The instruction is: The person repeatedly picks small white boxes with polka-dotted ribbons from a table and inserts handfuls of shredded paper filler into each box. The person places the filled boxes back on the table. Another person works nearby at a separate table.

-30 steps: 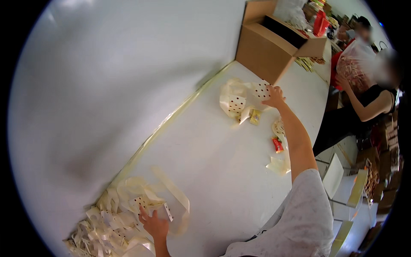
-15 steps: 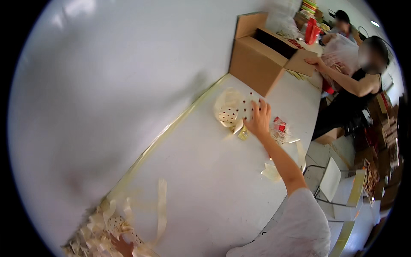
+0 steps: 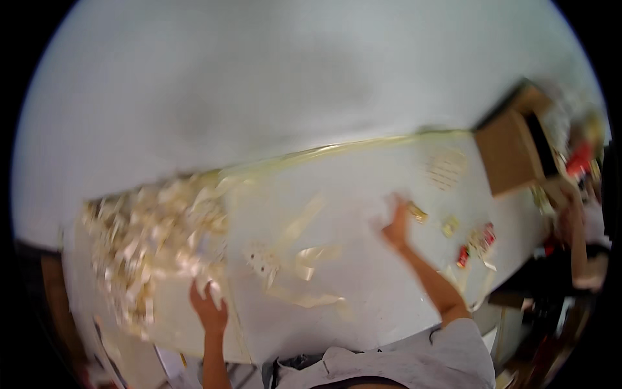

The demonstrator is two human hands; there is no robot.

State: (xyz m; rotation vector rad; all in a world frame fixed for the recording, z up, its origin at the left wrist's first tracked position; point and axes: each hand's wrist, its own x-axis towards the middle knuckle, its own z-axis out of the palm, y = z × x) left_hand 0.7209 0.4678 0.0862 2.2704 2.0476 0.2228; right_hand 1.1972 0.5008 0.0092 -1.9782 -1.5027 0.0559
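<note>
My left hand [image 3: 208,308], fingers spread, hovers at the near right edge of a heap of cream ribbons [image 3: 155,240] on the table. It holds nothing I can see. Over the middle of the table is my right hand [image 3: 396,225], blurred by motion, with its thumb apart from the fingers and nothing visible in it. Just right of it lies a small gold packet [image 3: 417,212]; a yellowish packet [image 3: 449,225] sits farther right. Beyond these is a cream piece with dark dots [image 3: 447,168], smeared. Between my hands lie a dotted cream piece [image 3: 261,259] and loose ribbon strips [image 3: 310,260].
An open cardboard box [image 3: 508,152] stands at the far right, with a person's arm [image 3: 578,240] beside it. Small red-wrapped items [image 3: 462,257] lie near the table's right end. Yellow tape [image 3: 324,152] runs along the far edge of the table [image 3: 382,305] below a pale wall.
The view has swung left, bringing the ribbon heap fully in. My right hand has come away from the dotted piece. My left hand has come out of the ribbons toward me.
</note>
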